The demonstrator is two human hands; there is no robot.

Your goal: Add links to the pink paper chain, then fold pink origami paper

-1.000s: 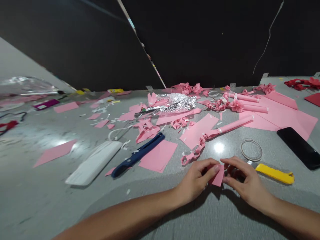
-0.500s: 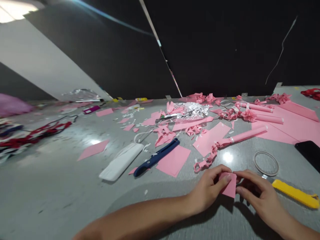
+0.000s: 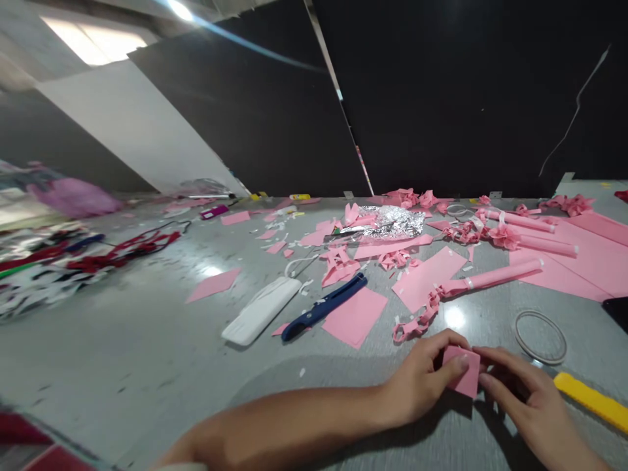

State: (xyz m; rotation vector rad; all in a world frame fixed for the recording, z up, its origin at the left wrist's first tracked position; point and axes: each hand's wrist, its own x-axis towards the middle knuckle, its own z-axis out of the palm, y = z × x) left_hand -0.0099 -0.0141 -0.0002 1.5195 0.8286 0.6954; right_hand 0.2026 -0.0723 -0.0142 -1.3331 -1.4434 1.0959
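A small folded square of pink paper (image 3: 462, 381) is held above the grey table. My left hand (image 3: 415, 386) pinches it, thumb flat on the front and fingers behind. At the paper's right edge, my right hand (image 3: 527, 396) has its thumb and index finger closed in on the edge and upper corner; its other fingers curl under. Just beyond my hands lies a pink paper chain (image 3: 417, 322) joined to a rolled pink paper tube (image 3: 505, 275). To the right of my right hand are a yellow-handled cutter (image 3: 593, 399) and a grey ring (image 3: 540, 337).
Left of centre lie a navy-handled tool (image 3: 324, 307), a white flat case with a loop (image 3: 262, 311) and a pink sheet (image 3: 356, 317). Crumpled silver foil (image 3: 390, 222) and pink scraps spread along the dark wall (image 3: 441, 98). A black phone-like object (image 3: 615, 311) sits at the right edge.
The view has turned a little to the left, so everything appears shifted right. Both hands keep nearly the same hold on the pink paper.
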